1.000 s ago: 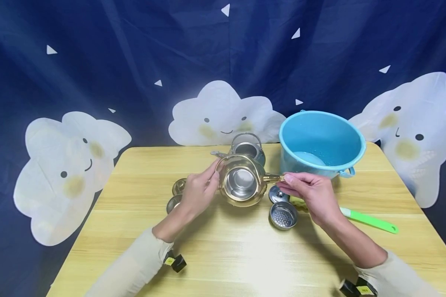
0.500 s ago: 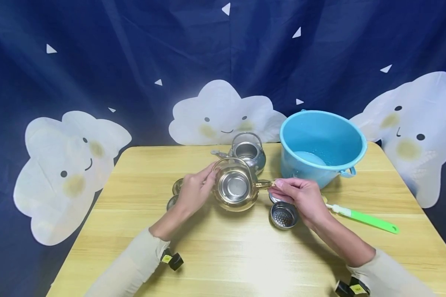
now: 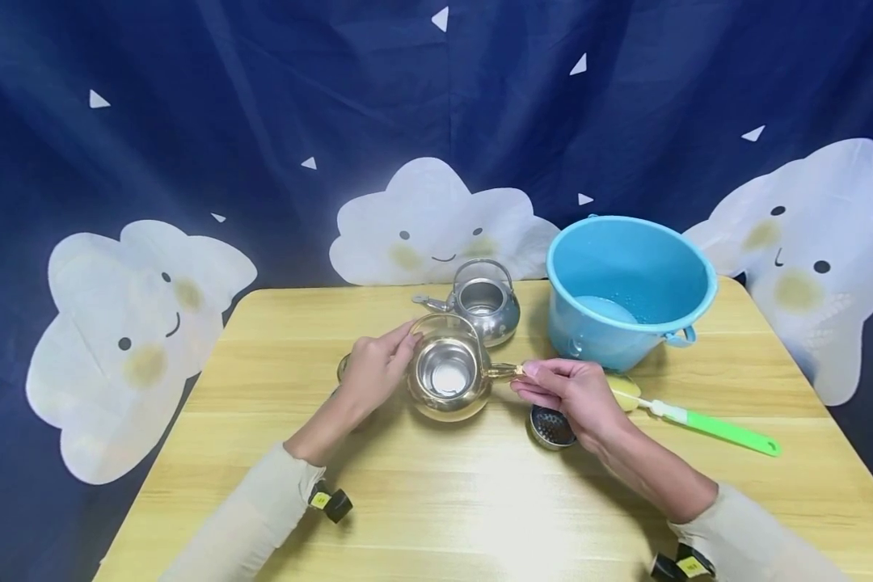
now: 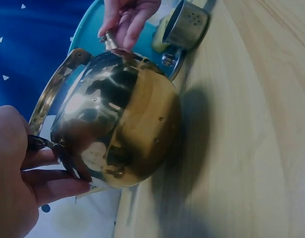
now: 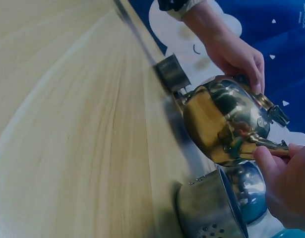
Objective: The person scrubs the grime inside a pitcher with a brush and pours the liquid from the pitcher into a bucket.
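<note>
Both hands hold a gold metal teapot (image 3: 445,404) with no lid on it, its inside showing from above. At its left side, my left hand (image 3: 373,370) grips near the base of the hoop handle (image 4: 48,96). With thumb and fingers, my right hand (image 3: 573,394) pinches the tip of the spout (image 5: 264,148). The rounded body (image 4: 137,119) is above the table, its shadow falling on the wood. A silver teapot (image 3: 500,323), also lidless, stands just behind. Beside my right hand lies a perforated metal strainer cup (image 3: 550,428), partly covered by the hand.
A blue bucket (image 3: 589,331) stands at the back right of the wooden table (image 3: 276,339). Near it lies a brush with a yellow sponge head (image 3: 625,391) and green handle (image 3: 731,432). Another small metal cup (image 5: 172,73) is beyond the gold teapot, by my left hand.
The gold teapot has moved left and a little nearer to me, with both hands keeping their grip. More of the silver teapot and the sponge brush now shows; the left-side parts are more covered.
</note>
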{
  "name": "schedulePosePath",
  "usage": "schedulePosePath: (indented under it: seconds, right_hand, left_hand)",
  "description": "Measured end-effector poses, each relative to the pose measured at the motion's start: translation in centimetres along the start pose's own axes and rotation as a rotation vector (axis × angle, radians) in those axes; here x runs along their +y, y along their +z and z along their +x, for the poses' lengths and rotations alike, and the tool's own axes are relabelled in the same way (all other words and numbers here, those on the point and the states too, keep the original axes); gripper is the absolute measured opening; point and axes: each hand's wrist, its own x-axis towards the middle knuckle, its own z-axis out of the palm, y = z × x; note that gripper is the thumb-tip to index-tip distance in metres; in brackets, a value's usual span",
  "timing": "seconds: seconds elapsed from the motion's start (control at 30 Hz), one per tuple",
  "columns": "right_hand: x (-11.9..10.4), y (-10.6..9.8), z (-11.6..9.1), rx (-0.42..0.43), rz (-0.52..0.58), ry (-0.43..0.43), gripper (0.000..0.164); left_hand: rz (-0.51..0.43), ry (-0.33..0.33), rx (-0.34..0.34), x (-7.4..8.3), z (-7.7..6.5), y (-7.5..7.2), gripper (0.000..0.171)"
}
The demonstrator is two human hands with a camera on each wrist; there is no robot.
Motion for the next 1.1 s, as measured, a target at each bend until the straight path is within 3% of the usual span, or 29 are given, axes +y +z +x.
schedulePosePath:
  seconds: [0.4,0.83,1.1]
  right_hand:
    - [0.5,0.2,0.6,-0.030,0.026,0.078,0.013]
    - [0.8,0.5,1.0,-0.034,0.034,0.104,0.016]
    - [1.0,0.9,1.3,-0.014,-0.009,0.094,0.032]
  left_hand:
    - [0.044,-0.041,-0.075,-0.7,0.7,-0.4,0.034]
    - [-0.022,-0.111,-0.157,-1.7,1.3,-0.5,0.035]
    - [-0.049,-0.142,-0.196,-2.5,1.8,-0.5,0.035]
